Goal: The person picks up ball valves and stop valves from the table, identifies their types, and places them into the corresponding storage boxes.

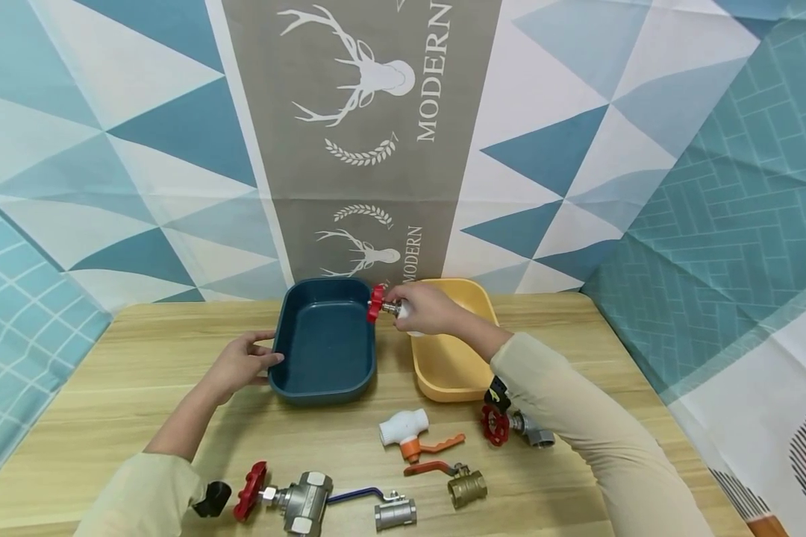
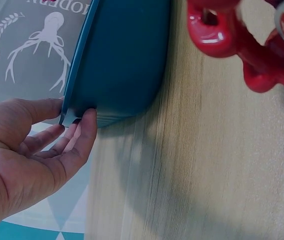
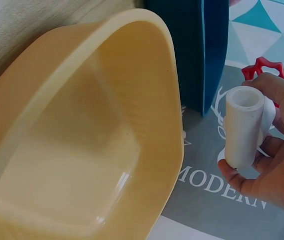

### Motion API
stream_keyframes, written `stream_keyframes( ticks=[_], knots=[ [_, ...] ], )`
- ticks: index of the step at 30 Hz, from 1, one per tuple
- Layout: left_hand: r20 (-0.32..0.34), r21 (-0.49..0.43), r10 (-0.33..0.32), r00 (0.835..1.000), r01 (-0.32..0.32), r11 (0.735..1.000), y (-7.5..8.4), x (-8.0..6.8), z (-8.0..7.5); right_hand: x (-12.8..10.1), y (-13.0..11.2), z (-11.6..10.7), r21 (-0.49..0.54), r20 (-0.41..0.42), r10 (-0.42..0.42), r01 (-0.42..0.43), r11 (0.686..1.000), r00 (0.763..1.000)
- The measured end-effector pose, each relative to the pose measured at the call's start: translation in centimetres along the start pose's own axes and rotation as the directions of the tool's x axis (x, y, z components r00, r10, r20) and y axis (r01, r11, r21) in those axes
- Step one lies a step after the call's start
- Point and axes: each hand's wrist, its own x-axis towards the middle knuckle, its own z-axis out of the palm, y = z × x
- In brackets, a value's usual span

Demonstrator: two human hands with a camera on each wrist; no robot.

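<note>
Your right grip (image 1: 428, 306) is curled around the white plastic valve with a red lobed handwheel (image 3: 243, 129), pinching its tubular body, likely so the wheel is left clear. You hold it up near the gap between the rectangular dark-blue basin (image 1: 322, 343) and the rectangular yellow basin (image 1: 446, 373). Your left grip (image 1: 242, 364), barely parted, pinches the blue basin's left rim, probably steadying it on the wood-grained table (image 1: 175, 328).

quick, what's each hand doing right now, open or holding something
Left hand: closed, pinching the edge of the blue tray.
Right hand: closed, holding the white valve with a red handwheel.
</note>
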Motion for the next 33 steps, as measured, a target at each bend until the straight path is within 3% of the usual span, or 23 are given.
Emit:
stream_keyframes(
  ticks=[33],
  knots=[
    [-0.007, -0.018, 0.009, 1.0, -0.009, 1.0, -0.2, 0.0, -0.1, 2.8, -1.3, 1.2, -0.023, 0.024, -0.079, 0.08, 0.997, 0.997]
  ],
)
